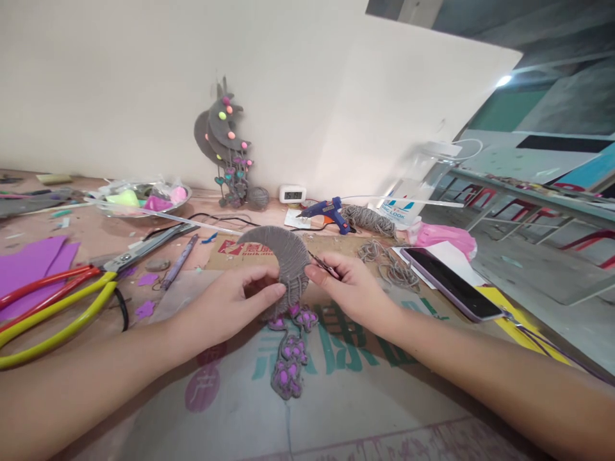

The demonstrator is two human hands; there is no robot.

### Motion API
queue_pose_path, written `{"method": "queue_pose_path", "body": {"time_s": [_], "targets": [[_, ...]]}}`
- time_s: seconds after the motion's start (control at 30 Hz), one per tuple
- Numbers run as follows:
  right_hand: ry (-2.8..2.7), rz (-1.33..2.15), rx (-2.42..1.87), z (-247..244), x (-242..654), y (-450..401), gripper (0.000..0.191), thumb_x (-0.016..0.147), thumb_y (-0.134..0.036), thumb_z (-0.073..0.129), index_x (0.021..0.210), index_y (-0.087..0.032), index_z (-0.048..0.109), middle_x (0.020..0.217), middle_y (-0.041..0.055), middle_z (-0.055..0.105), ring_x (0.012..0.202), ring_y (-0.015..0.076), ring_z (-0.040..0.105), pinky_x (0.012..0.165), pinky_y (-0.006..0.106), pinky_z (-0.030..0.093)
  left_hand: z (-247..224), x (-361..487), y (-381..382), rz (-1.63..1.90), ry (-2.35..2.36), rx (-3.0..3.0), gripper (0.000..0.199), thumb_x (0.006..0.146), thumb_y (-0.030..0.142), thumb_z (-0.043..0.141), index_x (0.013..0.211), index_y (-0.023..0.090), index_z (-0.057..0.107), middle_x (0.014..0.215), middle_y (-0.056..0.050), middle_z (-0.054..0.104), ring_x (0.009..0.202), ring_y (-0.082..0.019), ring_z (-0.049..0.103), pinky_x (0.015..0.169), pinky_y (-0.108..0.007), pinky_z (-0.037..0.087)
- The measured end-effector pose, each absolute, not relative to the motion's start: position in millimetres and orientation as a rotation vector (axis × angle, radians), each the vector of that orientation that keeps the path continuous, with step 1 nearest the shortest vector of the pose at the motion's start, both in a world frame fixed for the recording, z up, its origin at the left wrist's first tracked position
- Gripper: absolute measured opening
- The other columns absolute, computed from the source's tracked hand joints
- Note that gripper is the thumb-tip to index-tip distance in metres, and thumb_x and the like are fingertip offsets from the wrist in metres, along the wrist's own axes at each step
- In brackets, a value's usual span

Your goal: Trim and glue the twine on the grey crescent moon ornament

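A crescent moon wrapped in grey yarn [288, 253] stands upright over the cardboard in the head view. My left hand [240, 298] pinches its lower left side between thumb and fingers. From its lower end hang grey-edged flowers with purple centres [291, 371], which lie on the cardboard. At the moon's right edge, my right hand [353, 285] is closed around a small dark pointed tool [324, 264]. The fingers hide most of this tool, so its exact kind is unclear. My right thumb is at the moon's edge; I cannot tell if it presses on it.
Printed cardboard [230, 397] covers the worktop. Large red-and-yellow-handled shears [100, 275], a pen [180, 262] and purple sheets [36, 269] lie left. Behind are a blue glue gun [327, 212], a small clock [293, 194] and finished moon hangings [223, 128]. Grey yarn [389, 262] and a phone [451, 282] lie right.
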State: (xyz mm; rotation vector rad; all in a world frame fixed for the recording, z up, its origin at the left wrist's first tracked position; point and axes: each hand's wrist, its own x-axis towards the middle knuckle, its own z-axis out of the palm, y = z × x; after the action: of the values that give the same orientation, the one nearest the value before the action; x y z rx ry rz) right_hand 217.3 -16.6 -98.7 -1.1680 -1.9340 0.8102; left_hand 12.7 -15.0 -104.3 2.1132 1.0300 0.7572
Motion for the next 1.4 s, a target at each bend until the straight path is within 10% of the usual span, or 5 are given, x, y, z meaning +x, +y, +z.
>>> {"method": "queue_pose_path", "body": {"time_s": [1.4], "targets": [[-2.019, 0.701, -1.194, -100.1, 214.1, -18.7, 0.029, 0.089, -0.035, 0.046, 0.066, -0.018, 0.043, 0.060, -0.0055, 0.029, 0.054, 0.0076, 0.027, 0.049, 0.021, 0.024, -103.8, 11.5, -11.0, 0.809, 1.027, 1.930, 0.035, 0.091, 0.037, 0.038, 0.061, 0.018, 0.044, 0.061, 0.005, 0.042, 0.062, -0.011, 0.042, 0.058, -0.022, 0.032]]}}
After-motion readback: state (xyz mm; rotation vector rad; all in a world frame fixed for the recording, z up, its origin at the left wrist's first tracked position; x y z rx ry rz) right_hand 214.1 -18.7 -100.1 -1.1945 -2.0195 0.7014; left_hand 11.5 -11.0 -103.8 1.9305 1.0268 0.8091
